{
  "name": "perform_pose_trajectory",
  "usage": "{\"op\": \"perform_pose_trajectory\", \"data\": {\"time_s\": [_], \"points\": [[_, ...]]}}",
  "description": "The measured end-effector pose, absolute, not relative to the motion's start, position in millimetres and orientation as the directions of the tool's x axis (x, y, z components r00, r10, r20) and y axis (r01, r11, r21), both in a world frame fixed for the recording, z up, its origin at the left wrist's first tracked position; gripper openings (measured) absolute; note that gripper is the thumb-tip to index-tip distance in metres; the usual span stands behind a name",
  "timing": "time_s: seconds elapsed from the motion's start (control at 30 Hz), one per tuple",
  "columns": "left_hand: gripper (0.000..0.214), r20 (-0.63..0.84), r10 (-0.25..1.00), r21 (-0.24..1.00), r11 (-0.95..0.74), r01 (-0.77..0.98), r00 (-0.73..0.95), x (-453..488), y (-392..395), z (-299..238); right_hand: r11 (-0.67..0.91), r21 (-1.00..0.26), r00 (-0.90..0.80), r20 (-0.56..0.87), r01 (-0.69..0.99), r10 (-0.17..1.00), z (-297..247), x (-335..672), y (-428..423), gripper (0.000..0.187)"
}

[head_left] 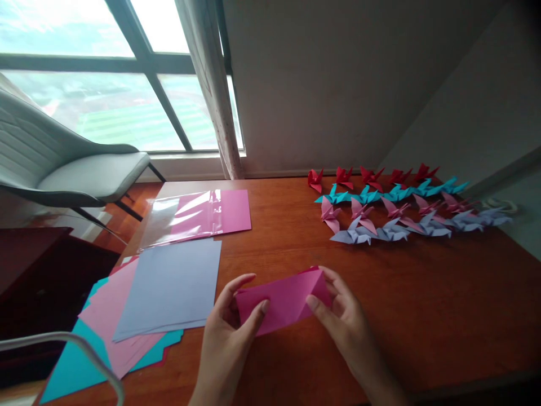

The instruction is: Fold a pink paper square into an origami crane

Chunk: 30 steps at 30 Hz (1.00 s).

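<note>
A folded pink paper [284, 299] lies low over the wooden table [422, 304], held at both ends. My left hand [230, 327] pinches its left end, thumb on top and fingers curled behind. My right hand [342, 316] grips the right end, thumb pressing the front near a diagonal fold. Both hands are closed on the sheet.
A stack of lilac, pink and turquoise sheets [169, 287] lies to the left, with a clear plastic sleeve over pink paper [198, 214] behind it. Rows of red, turquoise, pink and lilac folded paper cranes [397, 206] stand at the back right. A grey chair [71, 169] stands by the window.
</note>
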<state>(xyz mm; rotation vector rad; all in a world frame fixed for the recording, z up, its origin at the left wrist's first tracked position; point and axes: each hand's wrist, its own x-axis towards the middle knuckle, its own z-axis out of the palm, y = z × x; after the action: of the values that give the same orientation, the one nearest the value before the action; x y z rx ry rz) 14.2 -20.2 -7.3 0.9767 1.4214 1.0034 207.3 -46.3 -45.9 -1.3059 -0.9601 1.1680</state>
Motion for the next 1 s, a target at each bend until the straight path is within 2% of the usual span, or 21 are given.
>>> {"op": "perform_pose_trajectory", "data": {"time_s": [0.13, 0.3, 0.5, 0.67, 0.77, 0.87, 1.0], "points": [[0.061, -0.311, 0.949, 0.95, 0.312, 0.022, -0.047, 12, -22, -5, -0.079, -0.988, 0.199, -0.104, -0.133, 0.974, -40, 210, -45, 0.051], [0.077, -0.423, 0.897, 0.841, 0.44, -0.315, 0.126, 13, -25, -4, -0.106, -0.971, 0.201, -0.149, -0.214, 0.968, -37, 216, -47, 0.062], [0.076, -0.516, 0.843, 0.785, 0.537, -0.308, 0.154, 9, -21, 2, -0.149, -0.932, 0.11, -0.195, -0.331, 0.975, -43, 227, -54, 0.066], [0.066, -0.47, 0.859, 0.794, 0.513, -0.327, 0.204, 8, -17, 4, -0.164, -0.853, 0.01, -0.195, -0.495, 0.981, -25, 230, -53, 0.081], [0.064, -0.444, 0.87, 0.811, 0.492, -0.317, 0.216, 6, -16, 2, -0.187, -0.82, 0.026, -0.238, -0.54, 0.971, -13, 231, -51, 0.087], [0.061, -0.406, 0.887, 0.842, 0.457, -0.287, 0.222, 3, -15, -3, -0.254, -0.822, 0.015, -0.304, -0.51, 0.953, -11, 234, -49, 0.073], [0.055, -0.397, 0.898, 0.86, 0.436, -0.267, 0.188, 2, -17, -8, -0.341, -0.907, 0.01, -0.354, -0.248, 0.935, -14, 236, -47, 0.036]]}}
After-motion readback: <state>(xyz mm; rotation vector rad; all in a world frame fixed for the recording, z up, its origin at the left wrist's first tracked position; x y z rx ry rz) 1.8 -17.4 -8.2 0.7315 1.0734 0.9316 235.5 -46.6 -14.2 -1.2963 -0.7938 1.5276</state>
